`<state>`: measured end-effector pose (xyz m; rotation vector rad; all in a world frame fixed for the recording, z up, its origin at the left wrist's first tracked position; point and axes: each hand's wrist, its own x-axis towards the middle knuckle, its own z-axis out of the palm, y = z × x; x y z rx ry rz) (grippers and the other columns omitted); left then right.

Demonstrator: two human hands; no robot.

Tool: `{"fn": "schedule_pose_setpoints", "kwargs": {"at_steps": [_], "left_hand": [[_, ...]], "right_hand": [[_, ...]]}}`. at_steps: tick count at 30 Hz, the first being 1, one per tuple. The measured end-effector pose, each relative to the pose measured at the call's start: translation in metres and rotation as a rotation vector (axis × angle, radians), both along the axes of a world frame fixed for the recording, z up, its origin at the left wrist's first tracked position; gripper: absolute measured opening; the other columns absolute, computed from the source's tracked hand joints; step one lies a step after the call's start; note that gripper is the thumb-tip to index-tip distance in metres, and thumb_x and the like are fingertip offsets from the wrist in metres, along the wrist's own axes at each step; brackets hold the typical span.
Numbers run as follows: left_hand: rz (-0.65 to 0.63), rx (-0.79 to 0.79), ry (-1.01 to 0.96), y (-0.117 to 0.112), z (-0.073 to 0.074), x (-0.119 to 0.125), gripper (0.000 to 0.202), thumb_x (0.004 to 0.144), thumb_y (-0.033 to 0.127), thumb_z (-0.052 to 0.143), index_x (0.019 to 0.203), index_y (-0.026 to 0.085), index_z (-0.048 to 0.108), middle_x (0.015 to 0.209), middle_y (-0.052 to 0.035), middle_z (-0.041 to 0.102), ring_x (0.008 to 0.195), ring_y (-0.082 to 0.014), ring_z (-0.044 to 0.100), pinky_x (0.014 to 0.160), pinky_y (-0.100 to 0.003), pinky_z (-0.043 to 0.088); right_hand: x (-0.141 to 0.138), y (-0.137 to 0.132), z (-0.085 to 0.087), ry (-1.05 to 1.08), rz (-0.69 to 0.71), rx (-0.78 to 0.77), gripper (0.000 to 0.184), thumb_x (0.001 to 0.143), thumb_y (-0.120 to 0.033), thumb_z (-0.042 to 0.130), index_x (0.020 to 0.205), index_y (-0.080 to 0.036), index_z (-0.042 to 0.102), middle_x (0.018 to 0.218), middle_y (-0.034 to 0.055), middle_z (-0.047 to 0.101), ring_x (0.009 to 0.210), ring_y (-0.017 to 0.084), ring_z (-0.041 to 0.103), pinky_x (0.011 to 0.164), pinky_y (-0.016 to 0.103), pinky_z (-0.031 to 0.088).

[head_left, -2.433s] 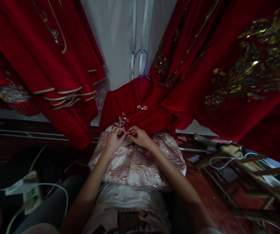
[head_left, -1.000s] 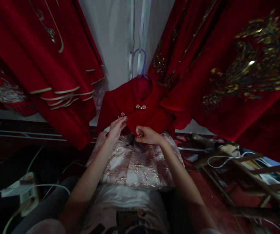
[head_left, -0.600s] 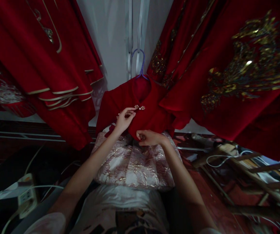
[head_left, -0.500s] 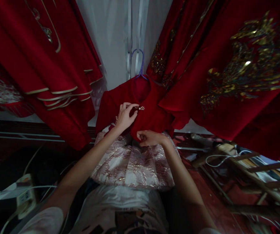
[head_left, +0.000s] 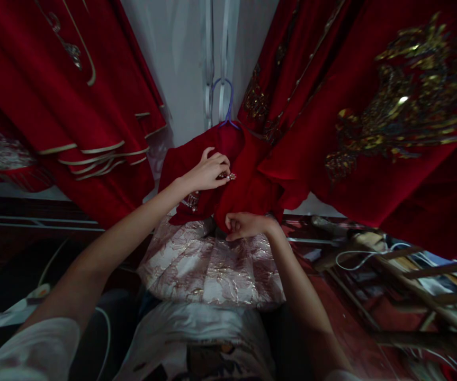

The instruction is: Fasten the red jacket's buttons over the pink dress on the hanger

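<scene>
A small red jacket [head_left: 252, 174] hangs on a purple hanger [head_left: 230, 100] in front of me. Across its chest sits a beaded fastening [head_left: 232, 176], and my left hand [head_left: 212, 172] has its fingers closed over the left end of it. Below that hand, a second silvery beaded ornament [head_left: 192, 201] shows on the loose left front panel. My right hand [head_left: 244, 225] is curled shut at the jacket's lower front edge, pinching the red cloth. Under both hands spreads a pale pink and gold brocade skirt [head_left: 212, 270].
Red garments with pale trim [head_left: 105, 116] hang at the left. Another red garment with gold sequin embroidery [head_left: 403, 106] hangs at the right. A wooden rack [head_left: 422, 286] with a white cable [head_left: 355, 264] stands low right. At lower left lies a white cable [head_left: 107, 338].
My left hand has turned over and its fingers now cover part of the beaded fastening. The left front panel has shifted, showing the second ornament. My right hand has stayed nearly in place.
</scene>
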<state>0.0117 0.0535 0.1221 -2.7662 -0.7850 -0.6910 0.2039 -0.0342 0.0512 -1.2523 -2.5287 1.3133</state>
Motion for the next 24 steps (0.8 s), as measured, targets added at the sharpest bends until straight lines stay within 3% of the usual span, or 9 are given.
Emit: {"fn": "schedule_pose_setpoints", "kwargs": {"at_steps": [4, 12, 14, 17, 19, 22, 24], "left_hand": [[-0.060, -0.054, -0.008, -0.003, 0.001, -0.001, 0.020, 0.088, 0.029, 0.052, 0.096, 0.021, 0.068, 0.093, -0.0023, 0.069, 0.098, -0.0180, 0.061, 0.115, -0.056, 0.007], [-0.033, -0.028, -0.068, 0.002, -0.001, 0.002, 0.016, 0.087, 0.028, 0.054, 0.090, 0.020, 0.067, 0.079, 0.0012, 0.070, 0.080, -0.0152, 0.065, 0.118, -0.053, 0.008], [-0.012, 0.004, -0.062, 0.002, -0.001, 0.002, 0.017, 0.088, 0.027, 0.051, 0.089, 0.020, 0.067, 0.073, 0.0019, 0.068, 0.074, -0.0149, 0.065, 0.118, -0.051, 0.010], [0.028, 0.053, 0.003, -0.001, -0.002, 0.004, 0.024, 0.091, 0.026, 0.043, 0.098, 0.020, 0.065, 0.077, -0.0007, 0.070, 0.077, -0.0152, 0.066, 0.115, -0.047, 0.021], [0.101, 0.057, 0.080, -0.003, -0.002, 0.005, 0.030, 0.092, 0.025, 0.040, 0.112, 0.016, 0.060, 0.087, -0.0061, 0.072, 0.084, -0.0172, 0.067, 0.107, -0.042, 0.032], [0.318, -0.002, 0.164, -0.004, -0.003, 0.005, 0.045, 0.089, 0.026, 0.041, 0.129, 0.006, 0.049, 0.090, -0.0136, 0.072, 0.088, -0.0223, 0.067, 0.091, -0.037, 0.041], [0.385, -0.074, 0.119, -0.003, -0.005, 0.003, 0.043, 0.085, 0.028, 0.046, 0.121, 0.008, 0.056, 0.083, -0.0137, 0.072, 0.086, -0.0253, 0.067, 0.087, -0.037, 0.041]], "right_hand": [[0.002, 0.000, 0.001, -0.019, -0.022, -0.021, 0.031, 0.069, -0.031, 0.074, 0.085, -0.018, 0.051, 0.075, -0.0014, 0.060, 0.067, 0.011, 0.057, 0.057, 0.021, 0.038], [0.003, -0.005, 0.005, 0.048, -0.063, -0.016, 0.034, 0.070, -0.033, 0.075, 0.090, -0.017, 0.052, 0.079, 0.0015, 0.064, 0.073, 0.014, 0.061, 0.065, 0.025, 0.046], [0.000, -0.007, 0.012, 0.194, -0.115, 0.116, 0.036, 0.073, -0.038, 0.073, 0.095, -0.017, 0.054, 0.090, 0.0046, 0.065, 0.084, 0.015, 0.061, 0.076, 0.028, 0.049], [-0.010, -0.002, 0.027, 0.505, -0.367, 0.452, 0.039, 0.081, -0.046, 0.063, 0.107, -0.019, 0.053, 0.116, 0.0095, 0.058, 0.107, 0.018, 0.057, 0.096, 0.034, 0.046], [-0.022, 0.007, 0.037, 0.691, -0.537, 0.568, 0.045, 0.087, -0.049, 0.054, 0.119, -0.020, 0.046, 0.130, 0.0118, 0.051, 0.120, 0.018, 0.051, 0.107, 0.036, 0.040], [-0.047, 0.025, 0.045, 0.785, -0.516, 0.485, 0.061, 0.090, -0.058, 0.042, 0.137, -0.021, 0.031, 0.144, 0.0119, 0.041, 0.134, 0.019, 0.041, 0.115, 0.040, 0.031], [-0.065, 0.036, 0.046, 0.791, -0.550, 0.434, 0.074, 0.090, -0.063, 0.037, 0.146, -0.020, 0.016, 0.152, 0.0120, 0.029, 0.143, 0.020, 0.027, 0.118, 0.043, 0.024]]}}
